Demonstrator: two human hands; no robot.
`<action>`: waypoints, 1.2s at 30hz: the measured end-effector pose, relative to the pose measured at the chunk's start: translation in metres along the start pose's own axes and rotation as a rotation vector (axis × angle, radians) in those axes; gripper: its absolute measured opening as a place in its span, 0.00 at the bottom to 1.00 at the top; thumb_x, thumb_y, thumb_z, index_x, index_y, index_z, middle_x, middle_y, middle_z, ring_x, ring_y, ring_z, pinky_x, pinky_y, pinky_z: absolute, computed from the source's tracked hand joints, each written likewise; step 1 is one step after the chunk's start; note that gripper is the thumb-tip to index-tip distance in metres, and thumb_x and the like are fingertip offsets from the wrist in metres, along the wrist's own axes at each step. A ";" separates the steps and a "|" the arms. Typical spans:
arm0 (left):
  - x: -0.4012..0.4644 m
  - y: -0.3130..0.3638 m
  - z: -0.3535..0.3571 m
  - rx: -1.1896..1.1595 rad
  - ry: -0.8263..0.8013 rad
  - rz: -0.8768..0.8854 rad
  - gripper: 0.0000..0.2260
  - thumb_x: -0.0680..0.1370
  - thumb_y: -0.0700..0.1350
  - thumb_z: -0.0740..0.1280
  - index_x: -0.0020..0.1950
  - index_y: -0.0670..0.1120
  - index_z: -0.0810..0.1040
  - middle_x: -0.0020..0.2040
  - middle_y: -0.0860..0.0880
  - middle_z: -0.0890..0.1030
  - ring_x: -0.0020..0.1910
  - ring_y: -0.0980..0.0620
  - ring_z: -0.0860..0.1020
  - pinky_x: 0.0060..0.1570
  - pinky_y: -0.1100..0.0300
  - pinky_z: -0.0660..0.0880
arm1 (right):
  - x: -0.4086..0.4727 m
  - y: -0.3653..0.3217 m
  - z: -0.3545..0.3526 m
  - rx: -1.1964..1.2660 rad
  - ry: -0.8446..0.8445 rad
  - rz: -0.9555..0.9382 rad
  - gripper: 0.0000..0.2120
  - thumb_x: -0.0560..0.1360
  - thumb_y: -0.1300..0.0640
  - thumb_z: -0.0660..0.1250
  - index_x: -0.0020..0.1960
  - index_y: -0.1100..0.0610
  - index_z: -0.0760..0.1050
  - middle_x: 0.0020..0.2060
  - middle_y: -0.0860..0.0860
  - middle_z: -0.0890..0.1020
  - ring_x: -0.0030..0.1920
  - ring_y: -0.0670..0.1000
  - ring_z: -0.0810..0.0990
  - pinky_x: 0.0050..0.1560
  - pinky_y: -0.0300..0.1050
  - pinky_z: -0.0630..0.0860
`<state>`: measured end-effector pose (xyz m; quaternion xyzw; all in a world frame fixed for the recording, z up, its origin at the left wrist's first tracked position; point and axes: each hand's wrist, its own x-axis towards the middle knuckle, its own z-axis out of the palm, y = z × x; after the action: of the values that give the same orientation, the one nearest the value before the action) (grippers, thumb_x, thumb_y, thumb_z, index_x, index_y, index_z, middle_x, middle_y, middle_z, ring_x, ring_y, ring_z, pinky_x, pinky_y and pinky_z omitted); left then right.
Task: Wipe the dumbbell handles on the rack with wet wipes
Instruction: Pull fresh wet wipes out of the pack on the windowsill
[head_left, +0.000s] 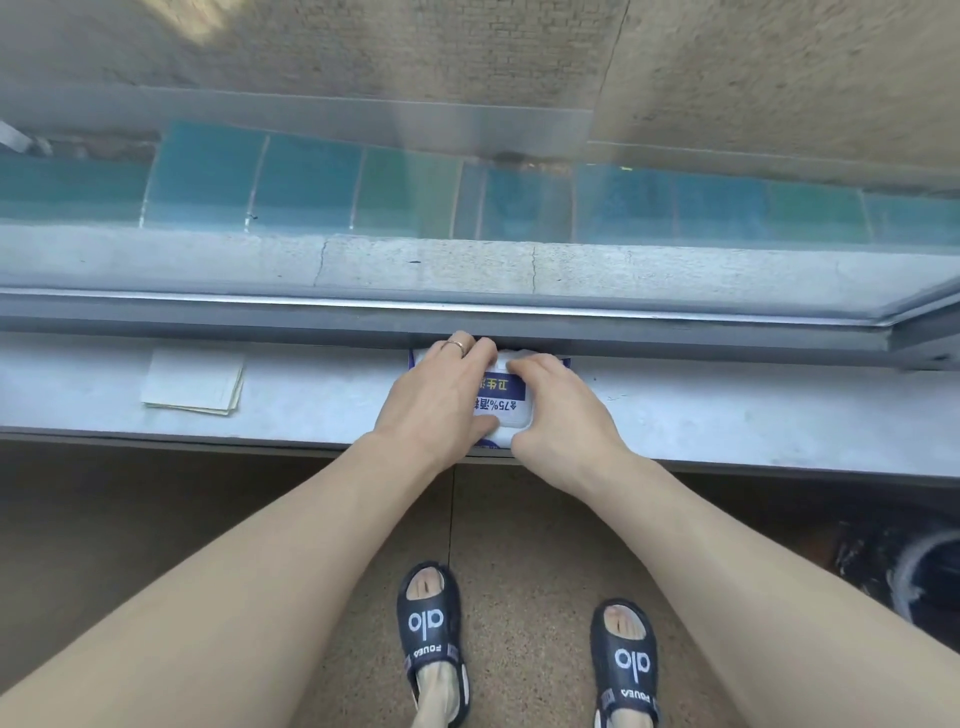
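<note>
Both my hands lay on the wipes pack at the window ledge.

The wipes pack (503, 405) sat on the ledge (727, 415), its far edge against the window frame (311, 317). My left hand (441, 395) covered its left side, my right hand (558, 410) its right. A stack of papers (193, 382) lay well to the left on the same ledge. My sandals (434, 644) stood on the floor (519, 545) below, nearer me.

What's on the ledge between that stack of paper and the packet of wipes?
Nothing: in the head view the ledge is bare between the paper stack and the wipes packet, which both hands touch.
</note>
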<state>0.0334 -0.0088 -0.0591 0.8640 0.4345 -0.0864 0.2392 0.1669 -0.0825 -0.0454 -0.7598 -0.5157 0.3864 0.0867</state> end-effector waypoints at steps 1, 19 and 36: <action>0.000 0.001 -0.001 -0.001 0.009 0.000 0.21 0.73 0.49 0.72 0.61 0.50 0.68 0.59 0.52 0.70 0.56 0.49 0.70 0.42 0.52 0.74 | 0.000 -0.001 -0.002 0.000 -0.006 0.001 0.30 0.71 0.62 0.66 0.72 0.53 0.68 0.69 0.45 0.70 0.67 0.51 0.70 0.63 0.48 0.73; -0.037 -0.014 0.009 -0.280 0.157 -0.208 0.06 0.81 0.53 0.65 0.50 0.52 0.72 0.46 0.57 0.73 0.47 0.53 0.74 0.47 0.53 0.75 | 0.017 0.006 -0.025 0.194 -0.090 0.178 0.31 0.74 0.68 0.51 0.70 0.45 0.75 0.62 0.49 0.79 0.45 0.53 0.80 0.43 0.42 0.77; -0.006 0.029 0.013 -0.302 0.110 -0.686 0.11 0.82 0.46 0.62 0.41 0.45 0.76 0.48 0.41 0.81 0.35 0.45 0.71 0.33 0.56 0.65 | 0.009 -0.003 -0.012 0.177 -0.038 0.168 0.24 0.78 0.58 0.58 0.74 0.49 0.71 0.71 0.45 0.74 0.69 0.51 0.72 0.67 0.43 0.69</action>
<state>0.0534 -0.0346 -0.0581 0.6265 0.7186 -0.0499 0.2975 0.1745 -0.0704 -0.0404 -0.7821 -0.4157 0.4507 0.1112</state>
